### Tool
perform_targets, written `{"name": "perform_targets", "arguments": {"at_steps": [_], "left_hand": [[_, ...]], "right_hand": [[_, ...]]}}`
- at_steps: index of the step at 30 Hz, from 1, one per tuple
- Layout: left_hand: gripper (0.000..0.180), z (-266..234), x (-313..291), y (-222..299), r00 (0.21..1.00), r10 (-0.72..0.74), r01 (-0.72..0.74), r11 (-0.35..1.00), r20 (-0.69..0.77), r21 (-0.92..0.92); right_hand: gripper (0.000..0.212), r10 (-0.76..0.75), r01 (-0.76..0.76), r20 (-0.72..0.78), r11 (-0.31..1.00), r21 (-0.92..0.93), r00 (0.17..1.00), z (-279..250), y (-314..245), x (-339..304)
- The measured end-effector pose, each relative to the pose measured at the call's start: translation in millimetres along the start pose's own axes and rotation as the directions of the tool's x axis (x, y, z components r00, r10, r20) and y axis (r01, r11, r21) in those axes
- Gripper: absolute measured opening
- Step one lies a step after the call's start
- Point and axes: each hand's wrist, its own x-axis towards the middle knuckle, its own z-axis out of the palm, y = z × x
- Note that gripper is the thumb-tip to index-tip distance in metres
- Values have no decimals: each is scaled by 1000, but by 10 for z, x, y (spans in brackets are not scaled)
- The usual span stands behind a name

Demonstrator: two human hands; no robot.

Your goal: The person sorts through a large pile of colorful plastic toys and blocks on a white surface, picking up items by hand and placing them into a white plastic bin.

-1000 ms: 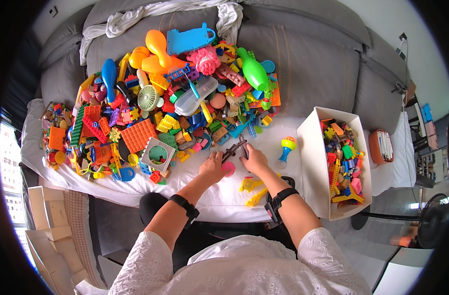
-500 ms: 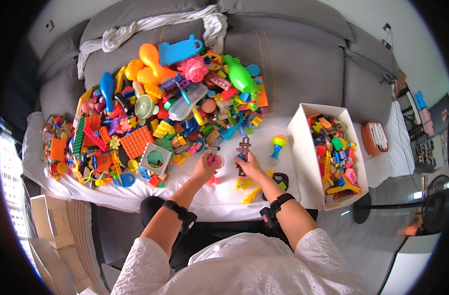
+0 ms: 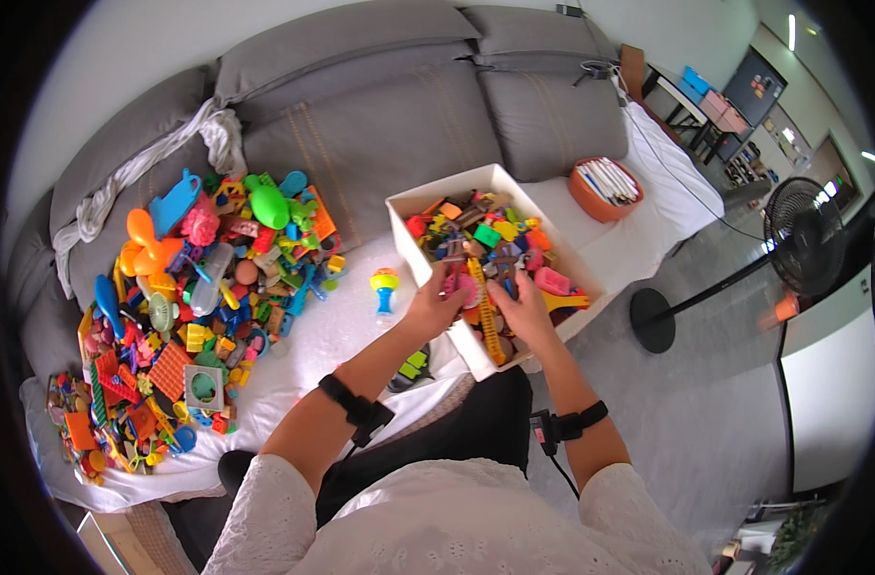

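Observation:
Both my hands are over the white box of mixed toys, which stands on the sofa at my right. My left hand is closed around a round pink toy piece; a brown piece shows just beyond its fingertips. Opposite it, my right hand pinches a brown notched toy piece above the toys. A pink block and a yellow ladder-like toy piece lie in the box close to my fingers.
To the left spreads a large heap of colourful toys. A yellow and blue rattle-like toy stands on the white cover, with a black and green toy nearer me. Beyond the box are an orange basket and a black fan.
My view has turned right. Both hands have moved from the sofa cover to over the white box, carrying the pink and brown pieces along.

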Motion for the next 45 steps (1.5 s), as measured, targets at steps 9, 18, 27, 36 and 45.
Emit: {"name": "perform_targets", "arguments": {"at_steps": [9, 18, 27, 36, 45], "left_hand": [[48, 424, 0, -213, 907, 412, -413, 828, 87, 379], [39, -1041, -927, -1297, 874, 338, -156, 876, -350, 456], [77, -2002, -1679, -1925, 828, 243, 273, 614, -506, 741], [87, -2662, -1396, -1667, 852, 234, 441, 162, -468, 883], [41, -2496, -1439, -2059, 880, 380, 231, 183, -285, 956]], "right_hand": [[16, -327, 222, -168, 865, -450, 930, -306, 198, -354], [18, -425, 466, 280, 879, -97, 861, 1481, -491, -339], [67, -239, 497, 642, 829, -256, 729, 3167, -3, -552], [46, -454, 804, 731, 555, -216, 509, 4113, -476, 19], [43, -285, 671, 750, 691, -270, 596, 3818, -340, -255]]}}
